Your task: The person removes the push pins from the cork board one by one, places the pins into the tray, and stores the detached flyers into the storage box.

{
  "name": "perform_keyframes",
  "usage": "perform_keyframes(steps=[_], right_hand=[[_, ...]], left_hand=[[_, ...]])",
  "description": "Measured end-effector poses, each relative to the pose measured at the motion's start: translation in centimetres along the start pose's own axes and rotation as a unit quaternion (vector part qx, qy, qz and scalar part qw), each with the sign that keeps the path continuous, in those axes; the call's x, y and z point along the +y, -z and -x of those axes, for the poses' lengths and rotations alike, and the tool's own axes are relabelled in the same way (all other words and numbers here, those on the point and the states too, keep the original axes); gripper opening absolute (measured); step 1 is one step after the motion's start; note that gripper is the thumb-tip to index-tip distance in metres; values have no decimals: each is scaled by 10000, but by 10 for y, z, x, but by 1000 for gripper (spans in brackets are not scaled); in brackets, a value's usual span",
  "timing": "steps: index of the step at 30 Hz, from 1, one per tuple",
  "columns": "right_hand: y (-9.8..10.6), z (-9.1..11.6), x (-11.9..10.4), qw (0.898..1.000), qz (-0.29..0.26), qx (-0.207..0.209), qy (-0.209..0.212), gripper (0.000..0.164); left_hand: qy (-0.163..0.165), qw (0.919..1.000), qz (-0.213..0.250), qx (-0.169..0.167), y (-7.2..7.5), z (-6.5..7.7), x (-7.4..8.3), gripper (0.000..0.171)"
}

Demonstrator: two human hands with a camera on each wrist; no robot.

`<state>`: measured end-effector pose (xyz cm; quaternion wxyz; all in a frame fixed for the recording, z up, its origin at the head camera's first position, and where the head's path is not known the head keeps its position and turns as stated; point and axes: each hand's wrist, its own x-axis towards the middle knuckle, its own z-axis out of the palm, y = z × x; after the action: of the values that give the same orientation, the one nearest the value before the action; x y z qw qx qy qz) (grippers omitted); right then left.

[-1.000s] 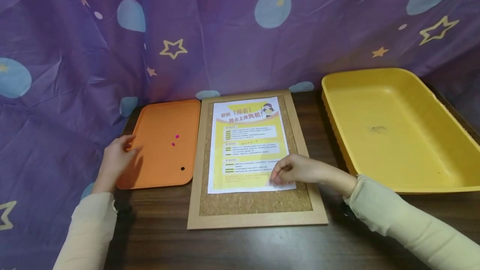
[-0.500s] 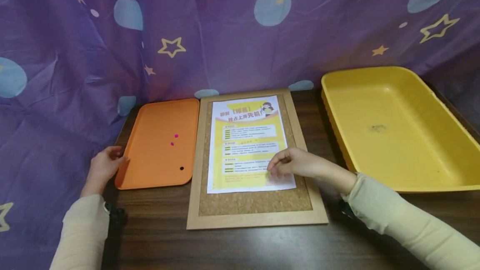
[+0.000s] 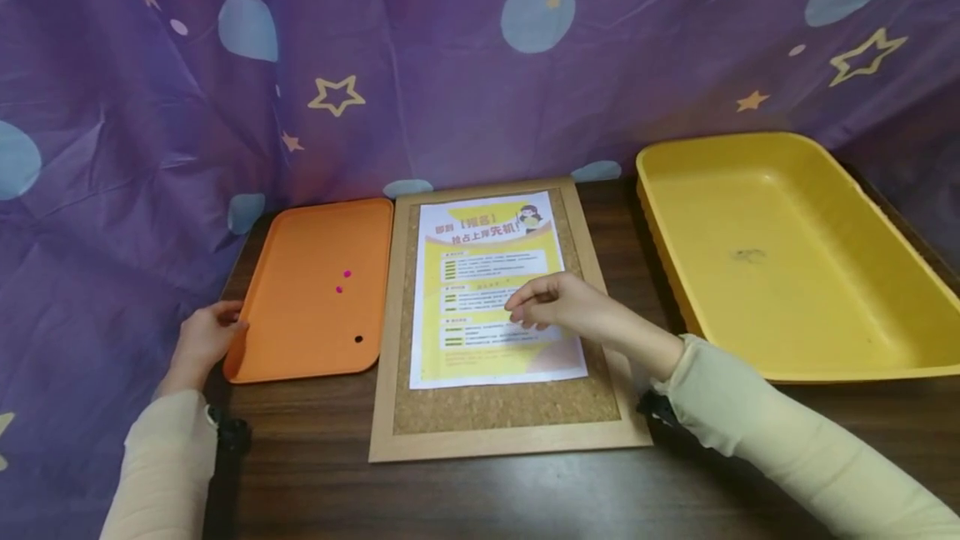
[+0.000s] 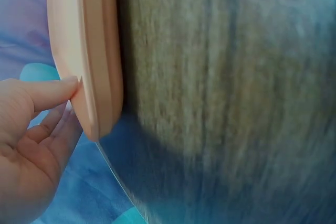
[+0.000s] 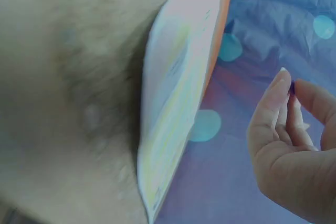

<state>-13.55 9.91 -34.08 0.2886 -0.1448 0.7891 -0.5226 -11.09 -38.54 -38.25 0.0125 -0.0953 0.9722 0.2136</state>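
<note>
My left hand [image 3: 202, 344] grips the left edge of the orange tray [image 3: 300, 273], the thumb against its rim in the left wrist view. On the tray lie two tiny magenta pieces [image 3: 347, 274] and a small black spot [image 3: 358, 339], too small to make out. Over the printed sheet [image 3: 480, 240] hovers my right hand [image 3: 558, 302]. In the right wrist view its thumb and forefinger pinch a tiny dark purple piece [image 5: 293, 86], mostly hidden by the fingertips. The sheet lies on a wood-framed cork board [image 3: 510, 411].
A deep yellow tub [image 3: 757, 307] stands at the right. Behind everything hangs a purple curtain [image 3: 450, 65] with stars and pale blue circles. The dark wooden table [image 3: 315, 457] shows in front of the tray and the board.
My left hand has come off the tray's surface to its left edge and taken hold there. My right hand has shifted left and farther from me, over the middle of the sheet.
</note>
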Motion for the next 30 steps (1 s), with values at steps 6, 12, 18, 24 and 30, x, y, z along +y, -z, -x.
perform_keyframes(steps=[6, 12, 18, 24, 30], right_hand=[[-10, -10, -16, 9998, -144, 91, 107, 30], [-16, -23, -35, 9978, -570, 216, 274, 29], [-27, -40, -51, 9946, -951, 139, 386, 29], [-44, -57, -60, 9876, -1551, 28, 256, 31], [-62, -73, -62, 9576, -2881, -64, -1, 35]], left_hand=[[143, 9999, 48, -7, 1, 1, 1, 36], [413, 9990, 163, -75, 1, 0, 3, 35], [431, 9989, 173, -11, -1, -1, 5, 33], [334, 9991, 200, 146, -3, -1, 3, 32], [311, 9991, 204, 202, -3, -2, 2, 32]])
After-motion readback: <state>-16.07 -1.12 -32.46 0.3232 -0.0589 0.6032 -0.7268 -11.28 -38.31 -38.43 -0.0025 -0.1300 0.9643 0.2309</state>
